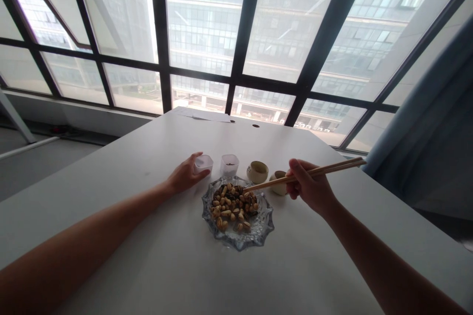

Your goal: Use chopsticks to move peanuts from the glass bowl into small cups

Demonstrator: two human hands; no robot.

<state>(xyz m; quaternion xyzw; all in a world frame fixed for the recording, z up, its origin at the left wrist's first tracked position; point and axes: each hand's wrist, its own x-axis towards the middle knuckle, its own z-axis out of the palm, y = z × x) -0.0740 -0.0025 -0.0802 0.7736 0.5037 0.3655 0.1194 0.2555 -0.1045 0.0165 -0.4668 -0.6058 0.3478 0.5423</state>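
Observation:
My right hand [310, 184] grips a pair of wooden chopsticks [338, 166]. Their tips reach the far side of the nuts [229, 202], a mix of peanuts and pistachios with some dark seeds, heaped in a scalloped glass bowl [240, 243]. Whether anything is pinched between the tips is too small to tell. With thumb and fingers around it, my left hand [185, 175] holds a small translucent plastic cup [204, 162] standing behind the bowl on the left. A second plastic cup [229, 165] beside it has a few dark bits inside.
Two small beige ceramic cups stand right of the plastic ones: one [257, 172] in plain view, the other [278, 183] partly behind the chopsticks and my right hand. All rest on a white table [162, 251]. Tall windows lie beyond, and a blue curtain [417, 128] hangs at right.

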